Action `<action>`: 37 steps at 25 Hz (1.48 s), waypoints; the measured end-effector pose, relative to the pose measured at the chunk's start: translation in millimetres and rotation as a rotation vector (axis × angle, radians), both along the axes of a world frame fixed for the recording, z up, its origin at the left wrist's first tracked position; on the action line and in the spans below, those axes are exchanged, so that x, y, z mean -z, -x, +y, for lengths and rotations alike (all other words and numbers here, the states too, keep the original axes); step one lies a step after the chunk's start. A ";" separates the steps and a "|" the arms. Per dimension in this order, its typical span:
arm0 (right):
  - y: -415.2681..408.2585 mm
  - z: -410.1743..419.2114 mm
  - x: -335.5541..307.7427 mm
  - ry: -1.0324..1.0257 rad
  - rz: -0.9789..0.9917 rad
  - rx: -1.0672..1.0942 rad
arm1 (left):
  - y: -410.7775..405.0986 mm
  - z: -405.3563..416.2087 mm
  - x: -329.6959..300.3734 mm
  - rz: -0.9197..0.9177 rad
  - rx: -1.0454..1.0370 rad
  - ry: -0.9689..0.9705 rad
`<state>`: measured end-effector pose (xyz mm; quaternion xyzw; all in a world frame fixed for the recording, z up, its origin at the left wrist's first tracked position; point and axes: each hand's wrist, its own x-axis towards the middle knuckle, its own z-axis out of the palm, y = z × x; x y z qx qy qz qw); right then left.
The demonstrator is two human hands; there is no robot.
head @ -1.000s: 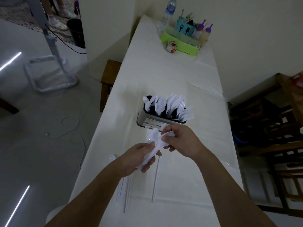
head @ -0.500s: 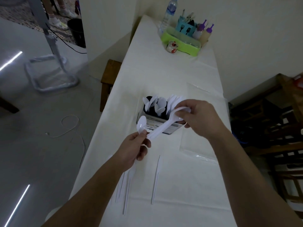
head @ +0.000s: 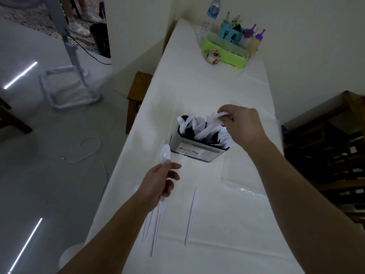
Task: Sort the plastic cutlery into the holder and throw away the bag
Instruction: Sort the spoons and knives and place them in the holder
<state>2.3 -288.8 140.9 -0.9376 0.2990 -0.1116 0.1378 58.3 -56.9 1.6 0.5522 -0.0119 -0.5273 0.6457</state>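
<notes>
Left hand [head: 160, 181] pinches a spoon [head: 165, 155] bowl-up, near upright — right hand [head: 242, 125] grips another [head: 212, 126], tilted into the holder [head: 197, 152].

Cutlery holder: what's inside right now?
The holder is packed with upright white plastic cutlery, mostly spoon bowls at the left. The right hand pinches a piece above it and covers the right side; the handles are hidden by its walls.

Holder [head: 199, 153] crammed; bare tablecloth [head: 207, 91] beyond.
</notes>
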 end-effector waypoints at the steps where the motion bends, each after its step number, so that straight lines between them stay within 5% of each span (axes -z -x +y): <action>1: -2.5 -0.4 6.6 0.019 0.028 -0.015 | -0.9 1.2 0.6 0.002 -0.007 -0.004; 17: -30.1 19.7 51.4 0.143 0.365 0.043 | -12.8 30.3 13.0 0.094 -0.124 -0.040; 29: -18.5 81.4 32.7 0.113 0.136 -0.065 | -0.7 55.9 -1.8 0.029 -0.063 -0.055; 34: -5.2 139.8 54.0 -0.052 0.084 -0.137 | 9.0 71.0 -4.6 -0.136 -0.087 -0.099; 37: 8.9 174.3 78.6 -0.364 0.134 -0.042 | 13.6 83.4 -2.5 -0.232 -0.020 -0.135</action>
